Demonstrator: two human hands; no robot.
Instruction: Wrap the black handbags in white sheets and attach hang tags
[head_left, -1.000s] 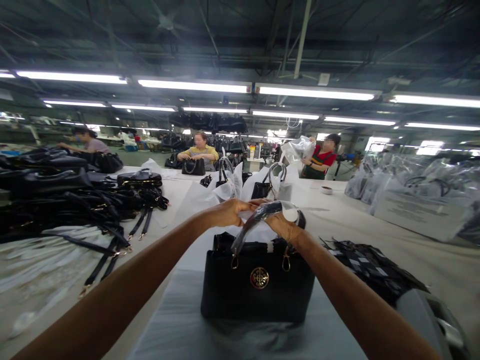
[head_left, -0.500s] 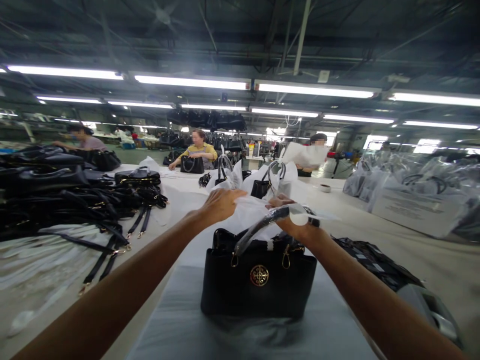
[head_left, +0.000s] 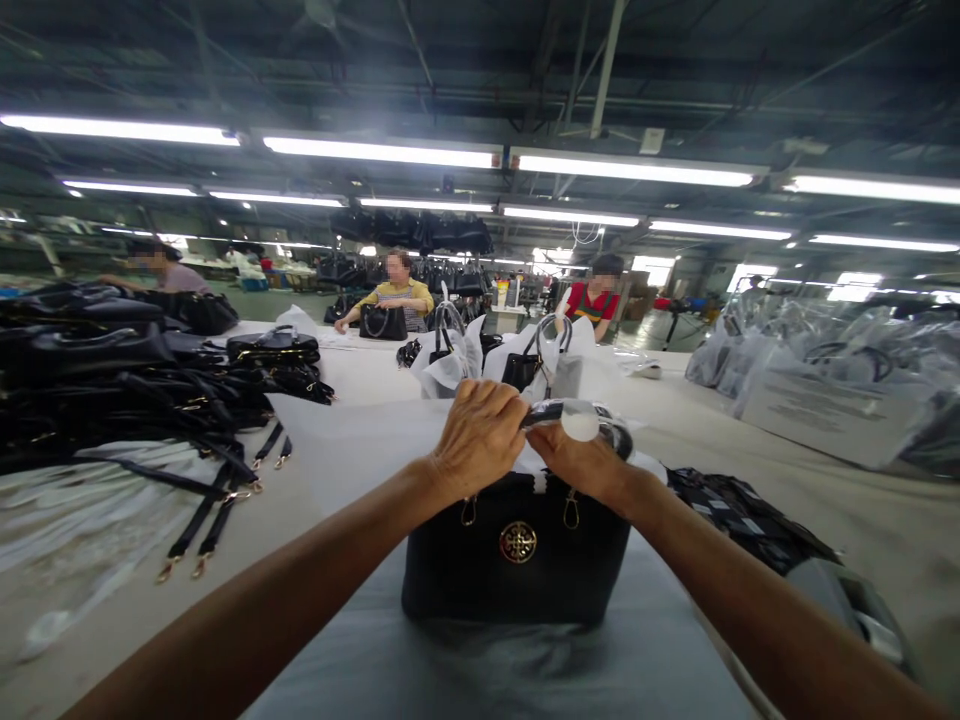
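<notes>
A black handbag (head_left: 516, 560) with a round gold emblem stands upright on a grey sheet right in front of me. Its plastic-wrapped handles (head_left: 577, 418) rise above the bag's top. My left hand (head_left: 480, 435) is closed over the near end of the handles. My right hand (head_left: 581, 462) grips them from below, just right of the left hand. White tissue paper (head_left: 360, 440) spreads out behind the bag to the left.
A heap of black bags and straps (head_left: 135, 380) covers the table's left side. Two paper-wrapped bags (head_left: 495, 365) stand behind mine. Plastic-bagged items (head_left: 825, 390) lie at the right, a dark patterned cloth (head_left: 742, 525) beside my right arm. Three people work across the table.
My left hand has come back from the tissue paper and closed on the handles. The white paper now lies spread to the left. The person in red has lowered the plastic bag.
</notes>
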